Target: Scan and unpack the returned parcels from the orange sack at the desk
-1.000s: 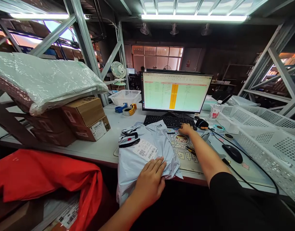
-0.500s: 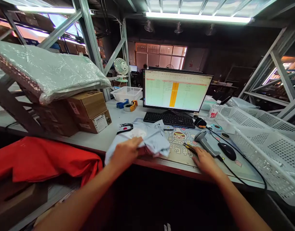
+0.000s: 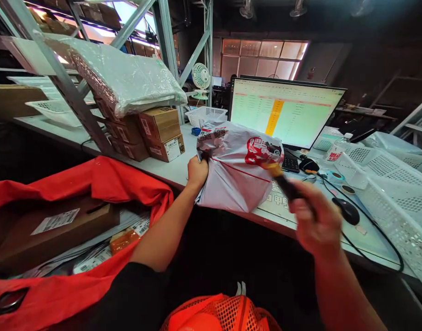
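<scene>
Plastic bag (image 3: 236, 181) looks soft and light, and the left hand (image 3: 197, 172) grips its bunched corner shut while the right hand (image 3: 316, 220) holds a yellow-tipped tool (image 3: 287, 186).

Workbench layout, viewed from the wearer: a mailer bag (image 3: 238, 168) at 12 o'clock lies on the desk (image 3: 178, 170), before a monitor (image 3: 287, 112). Stacked cardboard boxes (image 3: 159, 133) at 10 o'clock lie beneath a wrapped parcel (image 3: 124, 78). A computer mouse (image 3: 347, 211) at 3 o'clock lies left of a perforated basket (image 3: 397, 211). At 9 o'clock, below the desk edge, a carton (image 3: 55, 230) rests in an open sack (image 3: 128, 184).
</scene>
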Motion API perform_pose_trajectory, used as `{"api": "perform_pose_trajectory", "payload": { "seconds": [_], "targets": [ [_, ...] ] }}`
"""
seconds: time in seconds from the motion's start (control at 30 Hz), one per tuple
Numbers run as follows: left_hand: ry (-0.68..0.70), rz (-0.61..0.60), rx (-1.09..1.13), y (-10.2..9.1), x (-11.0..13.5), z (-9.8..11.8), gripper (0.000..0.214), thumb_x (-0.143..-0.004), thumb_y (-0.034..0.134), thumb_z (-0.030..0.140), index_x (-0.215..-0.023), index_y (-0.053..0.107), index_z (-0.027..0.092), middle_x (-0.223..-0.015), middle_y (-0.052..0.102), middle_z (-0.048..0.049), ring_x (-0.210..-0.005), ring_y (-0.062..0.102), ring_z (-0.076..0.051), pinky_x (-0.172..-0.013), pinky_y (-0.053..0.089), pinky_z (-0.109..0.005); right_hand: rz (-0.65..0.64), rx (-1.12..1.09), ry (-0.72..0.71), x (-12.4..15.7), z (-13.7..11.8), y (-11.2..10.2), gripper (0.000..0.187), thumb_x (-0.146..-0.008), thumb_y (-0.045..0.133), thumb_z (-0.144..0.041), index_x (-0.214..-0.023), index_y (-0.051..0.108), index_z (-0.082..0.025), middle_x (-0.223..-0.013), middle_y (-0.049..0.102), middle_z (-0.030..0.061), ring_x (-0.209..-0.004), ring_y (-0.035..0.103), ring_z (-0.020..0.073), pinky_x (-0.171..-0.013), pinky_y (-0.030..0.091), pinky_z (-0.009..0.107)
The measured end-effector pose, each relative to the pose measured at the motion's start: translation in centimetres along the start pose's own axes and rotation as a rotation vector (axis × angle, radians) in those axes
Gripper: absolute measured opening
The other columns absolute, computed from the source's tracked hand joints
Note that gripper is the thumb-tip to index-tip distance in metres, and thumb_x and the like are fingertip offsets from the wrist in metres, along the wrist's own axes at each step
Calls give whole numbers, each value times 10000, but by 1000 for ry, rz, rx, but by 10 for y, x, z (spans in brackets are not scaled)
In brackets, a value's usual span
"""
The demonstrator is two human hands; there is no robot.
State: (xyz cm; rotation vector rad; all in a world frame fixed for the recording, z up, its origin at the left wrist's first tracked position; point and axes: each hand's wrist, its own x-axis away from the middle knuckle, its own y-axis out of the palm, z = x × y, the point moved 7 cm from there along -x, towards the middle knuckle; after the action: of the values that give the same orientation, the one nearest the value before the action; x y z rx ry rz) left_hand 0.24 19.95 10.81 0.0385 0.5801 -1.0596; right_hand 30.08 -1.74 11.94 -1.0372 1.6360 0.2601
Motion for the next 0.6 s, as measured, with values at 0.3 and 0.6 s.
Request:
{"api": "perform_pose_trajectory", "payload": {
  "seconds": [0.3, 0.6],
  "targets": [
    [12, -92, -84, 9, -6, -19, 286, -915, 533, 290, -646, 536, 194, -691, 640, -39, -684, 517, -181, -649, 363, -279, -539, 146, 123, 28, 39, 92, 445, -1104, 405, -372, -1480, 626, -281, -1151, 718, 90, -976, 728, 243, -860, 589, 391],
    [-83, -184, -226, 23, -23, -70, 313, -932, 488, 312, -685, 624, 176, -782, 725, -114, -814, 666, -257, -708, 437, -297, -445, 583, 417, 88, 158, -3, 517, -1079, 396, -484, -1429, 672, -223, -1178, 698, 133, -985, 721, 309, -844, 588, 452]
  ]
}}
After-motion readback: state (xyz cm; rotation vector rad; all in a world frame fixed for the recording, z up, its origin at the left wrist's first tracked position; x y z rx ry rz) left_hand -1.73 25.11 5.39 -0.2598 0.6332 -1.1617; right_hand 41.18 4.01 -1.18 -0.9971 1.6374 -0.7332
